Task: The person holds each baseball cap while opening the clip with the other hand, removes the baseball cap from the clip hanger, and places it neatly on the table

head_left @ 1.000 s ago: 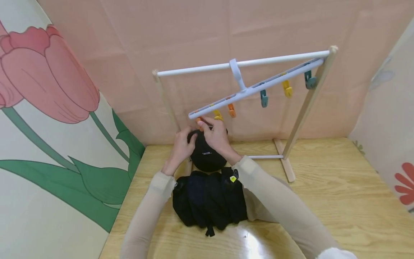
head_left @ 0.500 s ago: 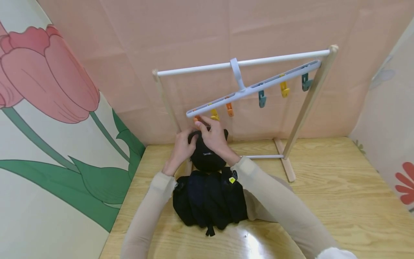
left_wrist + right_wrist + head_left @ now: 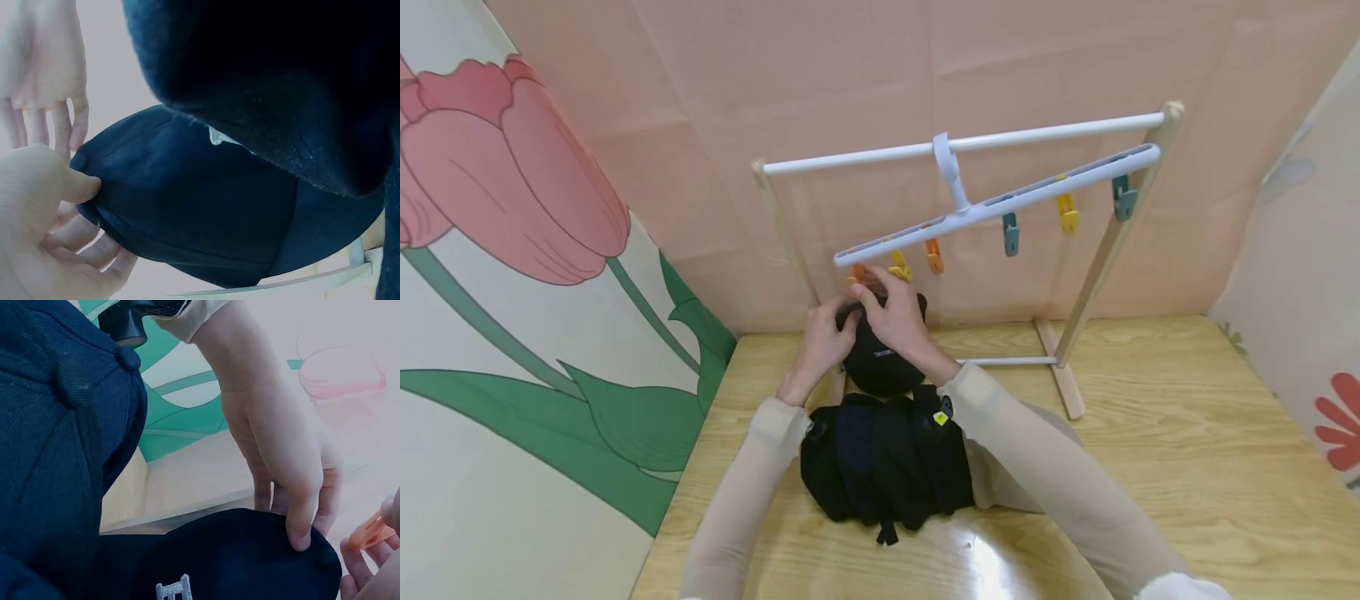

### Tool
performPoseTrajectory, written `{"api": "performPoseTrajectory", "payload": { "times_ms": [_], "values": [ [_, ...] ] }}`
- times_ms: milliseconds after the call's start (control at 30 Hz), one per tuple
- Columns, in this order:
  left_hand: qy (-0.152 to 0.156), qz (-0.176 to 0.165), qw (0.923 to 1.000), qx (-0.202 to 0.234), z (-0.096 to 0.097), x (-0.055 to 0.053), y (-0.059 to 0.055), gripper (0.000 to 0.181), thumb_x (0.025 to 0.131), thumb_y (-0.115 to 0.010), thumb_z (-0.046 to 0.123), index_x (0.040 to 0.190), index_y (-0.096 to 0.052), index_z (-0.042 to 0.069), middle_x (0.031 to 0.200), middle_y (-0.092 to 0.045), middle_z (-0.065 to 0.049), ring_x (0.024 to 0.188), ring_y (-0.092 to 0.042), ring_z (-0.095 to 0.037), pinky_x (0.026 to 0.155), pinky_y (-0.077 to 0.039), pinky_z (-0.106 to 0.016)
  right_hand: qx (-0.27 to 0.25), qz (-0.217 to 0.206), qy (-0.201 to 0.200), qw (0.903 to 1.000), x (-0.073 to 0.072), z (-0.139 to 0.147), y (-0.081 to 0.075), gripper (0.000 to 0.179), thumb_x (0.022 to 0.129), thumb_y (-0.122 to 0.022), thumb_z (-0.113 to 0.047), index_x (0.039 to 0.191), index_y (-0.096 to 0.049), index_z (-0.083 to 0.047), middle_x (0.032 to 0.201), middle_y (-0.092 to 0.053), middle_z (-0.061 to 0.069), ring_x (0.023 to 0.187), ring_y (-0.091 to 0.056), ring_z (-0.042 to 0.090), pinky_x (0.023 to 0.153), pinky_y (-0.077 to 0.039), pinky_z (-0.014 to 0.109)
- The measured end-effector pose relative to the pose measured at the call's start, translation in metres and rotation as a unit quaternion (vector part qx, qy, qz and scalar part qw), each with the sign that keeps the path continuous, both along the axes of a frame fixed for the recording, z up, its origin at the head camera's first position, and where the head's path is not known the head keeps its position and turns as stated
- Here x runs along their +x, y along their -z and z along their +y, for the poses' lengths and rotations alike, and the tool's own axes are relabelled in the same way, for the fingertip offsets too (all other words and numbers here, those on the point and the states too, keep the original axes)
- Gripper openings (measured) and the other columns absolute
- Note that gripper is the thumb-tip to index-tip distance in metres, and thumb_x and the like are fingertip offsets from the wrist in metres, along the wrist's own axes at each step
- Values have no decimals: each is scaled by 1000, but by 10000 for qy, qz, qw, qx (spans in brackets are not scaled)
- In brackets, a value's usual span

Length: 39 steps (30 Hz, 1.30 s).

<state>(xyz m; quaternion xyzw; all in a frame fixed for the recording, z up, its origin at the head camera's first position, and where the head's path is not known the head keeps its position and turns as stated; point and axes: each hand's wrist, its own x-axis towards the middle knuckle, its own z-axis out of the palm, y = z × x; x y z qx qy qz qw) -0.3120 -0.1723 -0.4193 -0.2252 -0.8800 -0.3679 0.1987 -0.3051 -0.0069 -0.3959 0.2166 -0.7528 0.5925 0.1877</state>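
Observation:
A dark cap (image 3: 880,358) hangs below the left end of a pale clip hanger (image 3: 1000,202). My left hand (image 3: 824,343) pinches the cap's edge, thumb on one side and fingers on the other (image 3: 53,231). With thumb and fingers, my right hand (image 3: 897,317) pinches the orange clip (image 3: 856,273) at the hanger's left end; this clip (image 3: 372,531) also shows in the right wrist view. The cap's edge is just below the clip. Whether the clip's mouth is open is too small to tell. Near my forearms lies a row of dark caps (image 3: 887,462), their top buttons visible in the right wrist view.
The hanger's hook is over the white bar (image 3: 1052,135) of a wooden-legged rack (image 3: 1105,250). More clips, yellow (image 3: 1067,214), teal (image 3: 1011,235) and orange (image 3: 933,256), hang along it. A beige cloth item (image 3: 1000,475) lies beside the dark caps on the wooden table (image 3: 1187,433).
The hanger has swayed a little, its right end shifting left and then back to the right and slightly lower. My hands have barely moved and keep hold of the cap and the orange clip.

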Motion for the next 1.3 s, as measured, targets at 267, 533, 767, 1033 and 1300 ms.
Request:
{"api": "performPoseTrajectory", "payload": {
  "times_ms": [267, 533, 767, 1033, 1300],
  "values": [
    [-93, -74, 9999, -48, 2, 0, -2, 19, 102, -68, 7, 118, -76, 1, 113, -79, -16, 111, -75, -32, 97, -59, -49, 109, -79, -96, 9999, 0, 4, 3, 35, 110, -62, -17, 140, -66, -2, 127, -76, 16, 119, -72, 30, 108, -55, 47],
    [-155, -120, 9998, 75, 3, -2, -5, 18, 104, -66, 9, 117, -75, 0, 113, -78, -17, 106, -75, -32, 92, -60, -48, 59, -74, -104, 9999, 0, 8, 1, 35, 110, -61, -18, 140, -66, -2, 127, -76, 18, 119, -71, 32, 108, -54, 51],
    [-142, -75, 9998, 103, 5, -4, -5, 17, 104, -66, 10, 114, -76, 0, 111, -79, -16, 106, -76, -32, 93, -60, -48, -57, -151, -104, 9998, -3, 15, 4, 32, 109, -62, -16, 136, -68, 1, 131, -73, 19, 118, -70, 34, 105, -55, 51],
    [-283, -208, 9980, 524, 9, -8, -5, 18, 104, -67, 10, 112, -76, -3, 109, -79, -17, 107, -76, -32, 97, -59, -47, -114, -284, -43, 9995, -4, 26, 11, 34, 109, -63, -16, 139, -67, 0, 134, -71, 19, 118, -70, 34, 107, -54, 50],
    [-345, -115, 9954, 882, 11, -9, -8, 17, 102, -68, 9, 109, -76, -4, 109, -80, -20, 108, -77, -35, 99, -59, -49, -34, -427, 88, 9990, -4, 39, 16, 34, 109, -63, -18, 137, -67, 1, 132, -72, 19, 117, -69, 35, 106, -55, 51]
  ]
}}
